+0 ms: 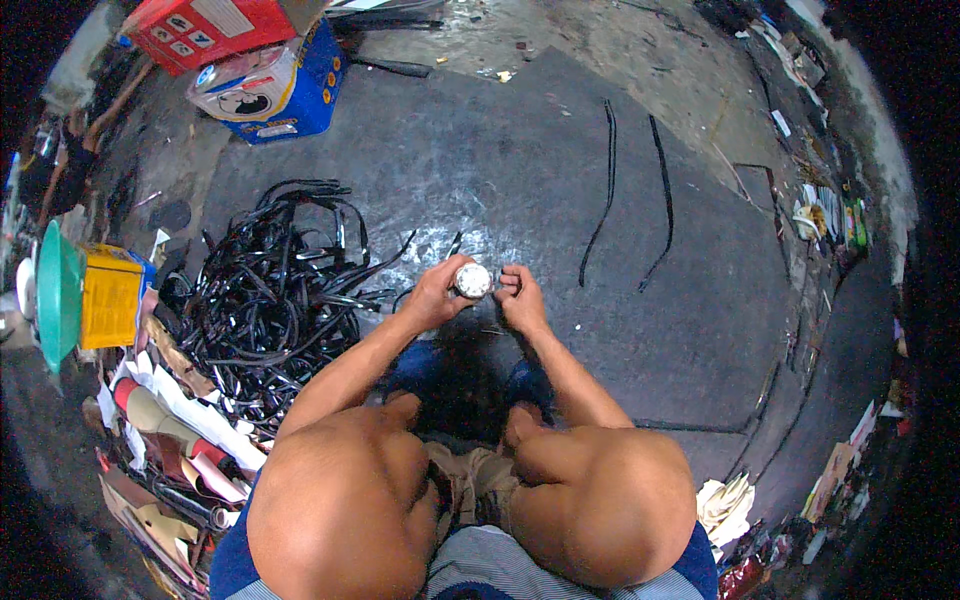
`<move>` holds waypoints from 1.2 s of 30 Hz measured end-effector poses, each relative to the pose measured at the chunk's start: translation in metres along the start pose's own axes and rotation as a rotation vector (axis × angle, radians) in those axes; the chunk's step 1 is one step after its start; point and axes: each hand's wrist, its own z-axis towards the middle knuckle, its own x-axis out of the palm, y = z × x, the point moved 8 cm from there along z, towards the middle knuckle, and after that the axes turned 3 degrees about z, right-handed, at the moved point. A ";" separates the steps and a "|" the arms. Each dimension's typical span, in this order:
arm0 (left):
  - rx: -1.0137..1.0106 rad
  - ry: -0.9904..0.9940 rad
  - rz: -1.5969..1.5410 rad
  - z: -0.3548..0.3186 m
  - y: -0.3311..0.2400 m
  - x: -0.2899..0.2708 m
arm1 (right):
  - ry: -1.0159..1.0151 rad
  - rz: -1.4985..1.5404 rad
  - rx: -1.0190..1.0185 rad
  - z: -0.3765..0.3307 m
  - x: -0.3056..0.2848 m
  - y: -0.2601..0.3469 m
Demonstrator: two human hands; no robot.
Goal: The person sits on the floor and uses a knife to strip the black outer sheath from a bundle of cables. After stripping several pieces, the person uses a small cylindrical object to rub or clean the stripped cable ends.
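My left hand (433, 298) is wrapped round a small round object with a whitish, speckled top (473, 281), like a can or jar seen from above. Close by on its right is my right hand (519, 298), fingers curled in and thumb against them. Whatever those fingers pinch, if anything, is too small to make out. To the left of my left hand lies a tangled heap of glossy black strips (270, 300), some ends reaching toward my wrist. Two single black strips, a left one (608, 190) and a right one (665, 200), lie apart on the dark mat (700, 320).
A blue box (318, 85) with a red box (210, 30) above it stands at the far left. Nearer on the left are a yellow container (112, 297), a green round lid or basin (60, 297) and scattered scraps (190, 420). Pale crumpled material (727, 508) lies right of my knee.
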 end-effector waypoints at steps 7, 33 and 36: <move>-0.008 0.048 -0.008 0.009 -0.014 -0.005 | 0.058 0.176 0.214 0.026 0.017 -0.041; 0.008 0.172 0.075 0.013 -0.024 -0.003 | -0.165 0.593 -0.597 0.084 -0.316 0.403; 0.029 -0.107 0.266 0.006 -0.023 -0.037 | -0.169 0.642 -0.663 0.124 -0.351 0.420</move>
